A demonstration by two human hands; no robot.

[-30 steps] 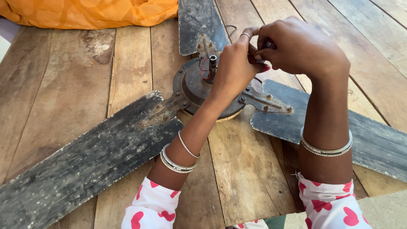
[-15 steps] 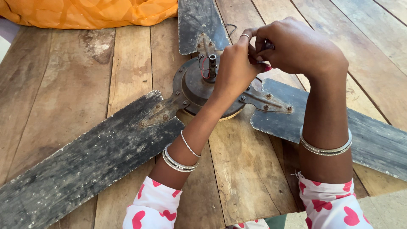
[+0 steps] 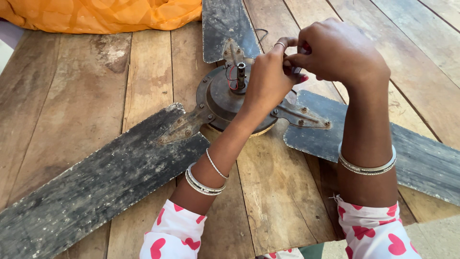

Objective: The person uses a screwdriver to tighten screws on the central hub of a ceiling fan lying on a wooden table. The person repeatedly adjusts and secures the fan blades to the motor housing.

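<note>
Both hands, left hand (image 3: 268, 76) and right hand (image 3: 340, 52), are pinched together on a small red wire (image 3: 304, 47) above the fan hub (image 3: 215, 98); slack is best kept short

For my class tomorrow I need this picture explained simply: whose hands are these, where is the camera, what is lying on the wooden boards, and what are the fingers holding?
The camera sits on a person's head and looks down, so both hands belong to the one wearing it. No machine is involved. The left hand and right hand meet just above the middle of an old ceiling fan that lies flat on a table of wooden planks. The fan has a round rusty motor hub with a short shaft standing up from it, and three dusty dark blades, such as the long one at the lower left. The fingertips pinch something small with a bit of red showing; it is too hidden to name, though thin red wire shows by the shaft. Both wrists wear silver bangles. An orange cloth lies at the far edge.
</note>
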